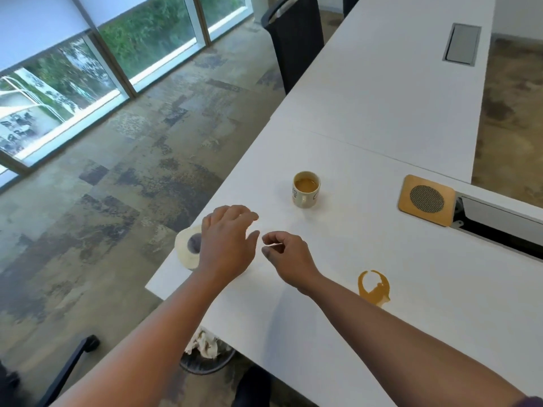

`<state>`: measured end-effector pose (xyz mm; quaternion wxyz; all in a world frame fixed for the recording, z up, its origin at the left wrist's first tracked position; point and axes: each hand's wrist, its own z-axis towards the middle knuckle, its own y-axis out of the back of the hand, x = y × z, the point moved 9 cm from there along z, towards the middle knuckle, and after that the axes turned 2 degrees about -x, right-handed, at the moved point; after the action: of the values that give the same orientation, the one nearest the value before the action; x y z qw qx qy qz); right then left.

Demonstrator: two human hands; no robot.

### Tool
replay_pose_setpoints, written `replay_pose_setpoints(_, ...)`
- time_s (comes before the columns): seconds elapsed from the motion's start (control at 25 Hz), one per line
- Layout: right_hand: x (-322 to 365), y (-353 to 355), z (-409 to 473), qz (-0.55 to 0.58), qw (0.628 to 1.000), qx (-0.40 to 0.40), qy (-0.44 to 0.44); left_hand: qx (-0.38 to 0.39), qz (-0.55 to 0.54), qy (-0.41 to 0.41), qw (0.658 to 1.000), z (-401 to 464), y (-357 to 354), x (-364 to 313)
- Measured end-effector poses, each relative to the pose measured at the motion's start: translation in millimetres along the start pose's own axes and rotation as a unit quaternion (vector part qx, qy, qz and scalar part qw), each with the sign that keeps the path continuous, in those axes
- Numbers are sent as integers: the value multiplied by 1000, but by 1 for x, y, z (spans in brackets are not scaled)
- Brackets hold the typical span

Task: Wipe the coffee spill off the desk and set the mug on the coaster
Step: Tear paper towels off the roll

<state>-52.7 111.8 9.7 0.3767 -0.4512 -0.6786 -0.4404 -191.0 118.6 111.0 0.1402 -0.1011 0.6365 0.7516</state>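
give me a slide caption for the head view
Both hands tear tissue from the roll; coffee spill, mug, coaster wait untouched.

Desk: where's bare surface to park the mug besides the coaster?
Free: the desk beyond the mug, up to the cable hatch; also between mug and coaster. Crowded: left corner, where both hands work by the tissue roll; the spill sits near the front.
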Motion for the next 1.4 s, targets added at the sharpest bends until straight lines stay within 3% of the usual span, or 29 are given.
replay_pose_setpoints(0.16, 21, -32, 3, -37, 998, 44, 22, 63, 2, 167, 984, -29, 0, 66)
replay_pose_setpoints(0.36, 44, -53, 14, -82, 994, 37, 59, 124, -7, 252, 960, -47, -12, 112)
replay_pose_setpoints(0.64, 62, -68, 23, -141, 984, 40, 103, 90, -66, 190, 976, -43, -13, 124)
replay_pose_setpoints(0.96, 54, -48, 3, -271, 954, 23, 126, 224, -154, 21, 962, -37, -12, 89)
replay_pose_setpoints(1.08, 53, -41, -2, -268, 955, 20, 123, 271, -156, 2, 950, -37, -14, 81)
replay_pose_setpoints(1.2, 46, -36, -4, -253, 962, 15, 105, 269, -114, 36, 956, -38, -17, 83)
replay_pose_setpoints(1.32, 41, -35, -5, -240, 967, 8, 89, 212, -100, 176, 956, -50, -24, 94)
replay_pose_setpoints(1.4, 40, -35, -6, -229, 970, 9, 83, 188, -68, 216, 956, -57, -29, 96)
